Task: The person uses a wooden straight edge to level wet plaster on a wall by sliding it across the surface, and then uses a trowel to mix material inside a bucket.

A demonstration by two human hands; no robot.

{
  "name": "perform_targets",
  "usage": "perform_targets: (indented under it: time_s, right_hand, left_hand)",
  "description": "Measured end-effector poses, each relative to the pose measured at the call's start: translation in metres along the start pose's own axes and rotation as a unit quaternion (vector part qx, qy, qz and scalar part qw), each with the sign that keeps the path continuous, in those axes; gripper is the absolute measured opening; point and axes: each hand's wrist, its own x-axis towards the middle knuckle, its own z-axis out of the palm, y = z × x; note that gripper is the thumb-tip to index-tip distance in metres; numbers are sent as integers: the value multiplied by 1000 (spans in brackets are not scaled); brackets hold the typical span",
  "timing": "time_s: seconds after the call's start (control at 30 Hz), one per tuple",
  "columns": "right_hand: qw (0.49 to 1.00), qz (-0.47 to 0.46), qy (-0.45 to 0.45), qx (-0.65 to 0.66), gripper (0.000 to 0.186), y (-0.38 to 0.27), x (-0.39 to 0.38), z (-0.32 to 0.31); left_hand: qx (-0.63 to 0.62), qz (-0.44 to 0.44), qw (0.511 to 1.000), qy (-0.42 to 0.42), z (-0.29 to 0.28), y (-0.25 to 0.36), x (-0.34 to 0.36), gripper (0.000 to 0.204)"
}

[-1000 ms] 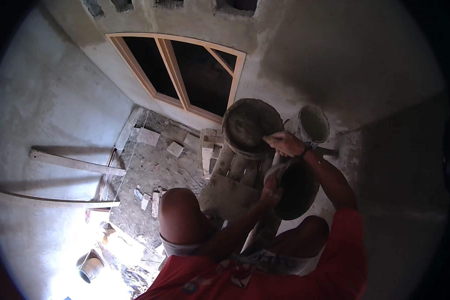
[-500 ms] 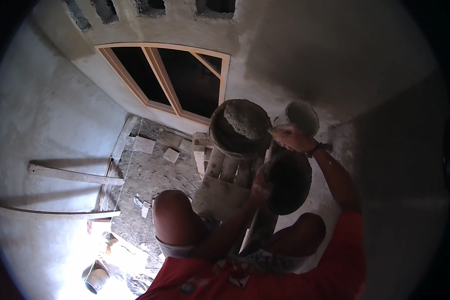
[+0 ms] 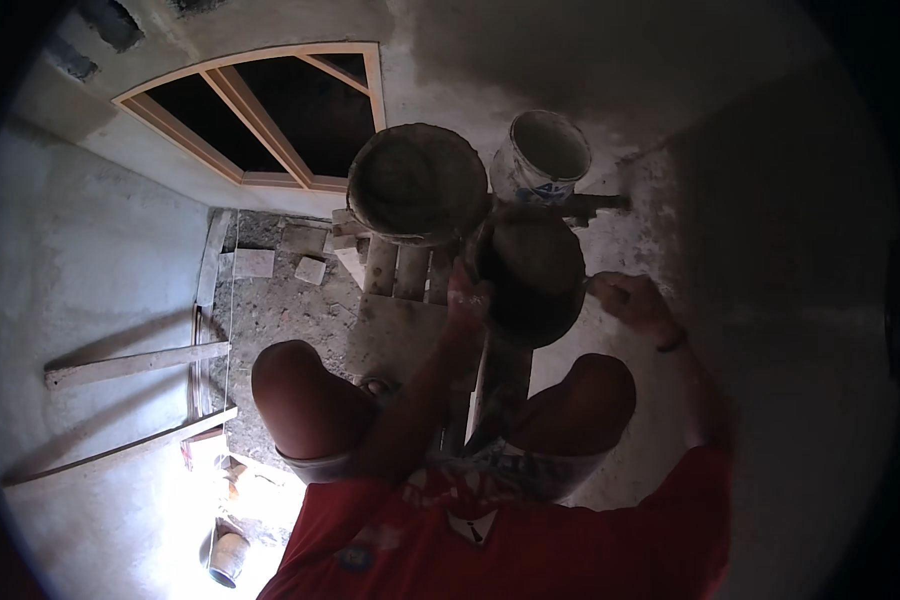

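Observation:
My left hand (image 3: 467, 297) grips the near left rim of a dark round basin (image 3: 555, 235) held above a plank between my knees. At that basin's right edge, my right hand (image 3: 638, 305) is closed around the handle of what looks like a trowel; its blade is lost in the dark. Beyond my left hand, a second round basin (image 3: 420, 232), crusted with mortar, rests on wooden slats. The inside of the held basin is too dark to read.
A pale bucket (image 3: 518, 172) stands behind the basins by the wall. Wooden slats (image 3: 411, 272) form a platform. A wooden window frame (image 3: 260, 115) is set in the far wall. Timber props (image 3: 135, 365) lean at left; another bucket (image 3: 228, 558) lies in bright light. Tile pieces (image 3: 254, 263) dot the floor.
My right hand has moved from the far basin to the right edge of the held basin. The grey mortar lump seen over the far basin no longer shows there. The view has shifted.

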Motion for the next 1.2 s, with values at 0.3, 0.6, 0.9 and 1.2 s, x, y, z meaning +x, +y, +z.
perform_targets:
  time_s: [0.3,0.6,0.9,1.2]
  right_hand:
    - [977,75,26,-196,33,-6,-35,25]
    - [987,30,41,-150,33,-39,91,-21]
    - [917,-65,20,-392,18,0,274,43]
    - [932,-96,-162,-310,27,10,302,89]
  left_hand:
    - [-106,-92,986,-86,-21,38,16,62]
    - [-150,-135,971,-131,-6,29,8,63]
    - [-181,16,978,-101,-2,42,12,62]
    - [-159,-11,982,-103,-15,46,9,67]
